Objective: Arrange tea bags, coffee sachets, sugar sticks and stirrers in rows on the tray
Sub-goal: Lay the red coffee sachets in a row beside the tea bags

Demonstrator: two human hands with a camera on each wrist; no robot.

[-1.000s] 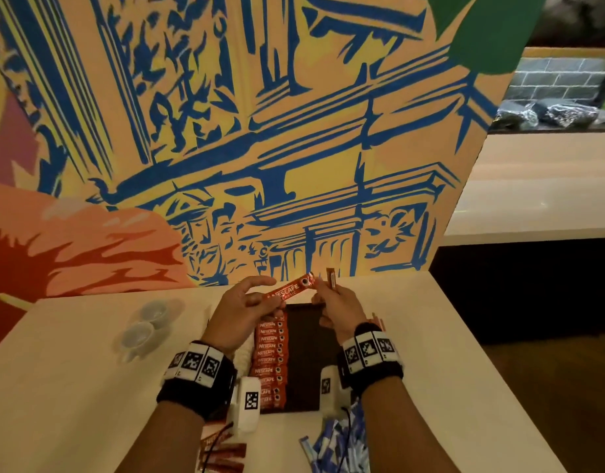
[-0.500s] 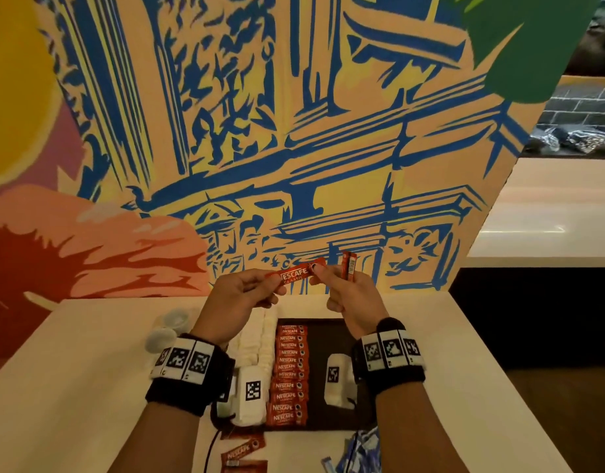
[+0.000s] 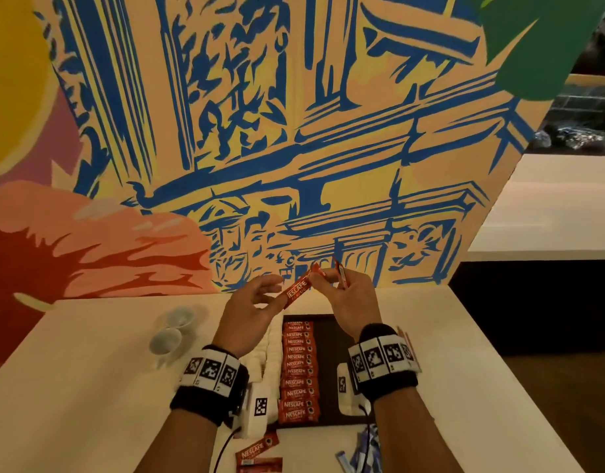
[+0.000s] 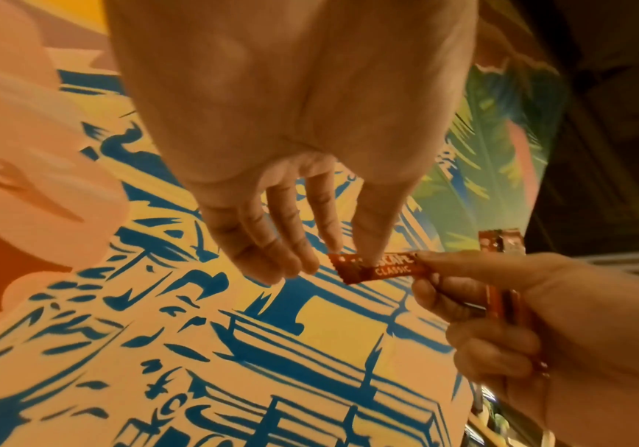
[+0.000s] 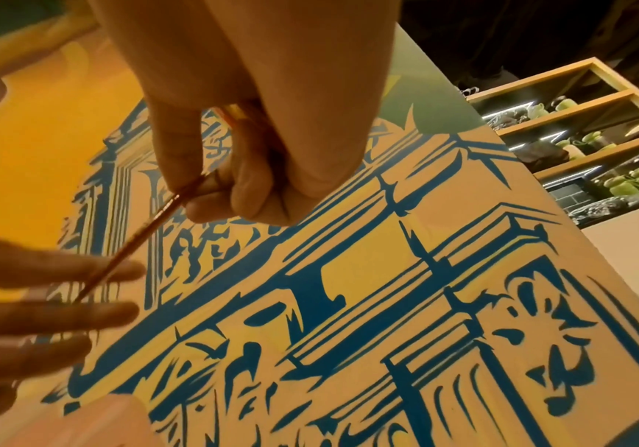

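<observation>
A: Left hand (image 3: 251, 307) up over the tray, fingers nearly straight and a little apart. Thumb and forefinger tips meet the near end of a red coffee sachet (image 3: 298, 290). A light touch, by the left wrist view, not a firm grip.

B: And the other end?

A: Right hand (image 3: 350, 302) pinches it between thumb and forefinger. The other fingers are curled round at least one spare sachet (image 3: 342, 276), standing upright in the fist.

B: So a hand-over, right to left?

A: My guess. The sachet hangs in the air between the two hands, well above the tray (image 3: 331, 353).

B: State of the tray?

A: Going left to right: white packets (image 3: 265, 356) along the left edge, partly hidden by the wrist; then a column of coffee sachets (image 3: 297, 372), labels up; right of that, bare dark tray.

B: Next move?

A: The left hand likely needs a firmer pinch before the right lets go, then lays the sachet flat, label up, in line with the column. Loose sachets (image 3: 256, 452) and blue-and-white sticks (image 3: 362, 452) wait on the table (image 3: 89, 387) in front of the tray.
</observation>
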